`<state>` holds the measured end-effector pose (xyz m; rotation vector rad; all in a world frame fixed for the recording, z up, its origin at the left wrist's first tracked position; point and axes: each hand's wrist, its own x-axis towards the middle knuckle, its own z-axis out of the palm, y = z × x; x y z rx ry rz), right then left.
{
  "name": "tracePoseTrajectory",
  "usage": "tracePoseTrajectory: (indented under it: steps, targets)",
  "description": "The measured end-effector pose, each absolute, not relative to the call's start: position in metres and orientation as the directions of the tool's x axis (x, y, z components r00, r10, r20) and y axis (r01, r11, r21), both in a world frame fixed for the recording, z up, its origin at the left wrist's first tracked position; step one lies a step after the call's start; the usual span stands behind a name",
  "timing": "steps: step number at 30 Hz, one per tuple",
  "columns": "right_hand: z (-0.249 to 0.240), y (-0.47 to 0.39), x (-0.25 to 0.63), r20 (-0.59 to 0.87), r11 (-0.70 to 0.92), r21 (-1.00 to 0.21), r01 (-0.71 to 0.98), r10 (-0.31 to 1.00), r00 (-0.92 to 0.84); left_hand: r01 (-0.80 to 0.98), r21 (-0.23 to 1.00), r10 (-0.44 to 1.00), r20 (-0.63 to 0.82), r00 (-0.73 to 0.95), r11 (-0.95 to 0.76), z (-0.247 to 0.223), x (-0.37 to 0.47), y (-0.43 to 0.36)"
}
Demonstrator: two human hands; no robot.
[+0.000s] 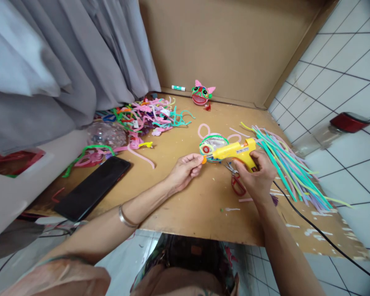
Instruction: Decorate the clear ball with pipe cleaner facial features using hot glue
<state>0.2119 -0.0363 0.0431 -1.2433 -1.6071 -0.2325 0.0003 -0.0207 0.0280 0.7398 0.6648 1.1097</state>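
My right hand (pixel 256 174) grips a yellow hot glue gun (pixel 234 151), its nozzle aimed left. My left hand (pixel 185 169) pinches a small orange piece (pixel 204 159) right at the nozzle tip. Just behind them on the cardboard sheet (pixel 185 205) lies a round pipe-cleaner craft (pixel 212 144) with pink loops and a green rim. Red-handled scissors (pixel 237 181) lie under my right hand.
Straight pipe cleaners (pixel 283 164) lie in a bundle at the right, a tangled heap of them (pixel 144 115) at the back left. A black phone (pixel 94 187) lies at the left. A finished pink-and-green face (pixel 201 94) and a glue stick (pixel 178 88) sit by the cardboard wall. The gun's black cord (pixel 320 236) runs right.
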Motion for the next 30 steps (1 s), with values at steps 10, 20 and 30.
tracePoseTrajectory:
  steps: [10,20,30]
  targets:
    - [0.035,-0.017,0.235,0.627,0.245,-0.745,0.621,0.576,0.525,-0.536,0.804,0.949,-0.107,0.297,0.258,0.029,-0.001,-0.021]
    - [0.016,-0.004,0.282,0.372,-0.405,-0.52,0.752,0.685,0.626,-0.488,0.827,0.931,-0.11,0.348,0.281,0.03,0.002,-0.027]
    - [0.014,-0.007,0.271,0.697,-0.181,-0.356,0.917,0.602,0.39,-0.476,0.836,0.927,-0.097,0.362,0.273,0.032,0.003,-0.028]
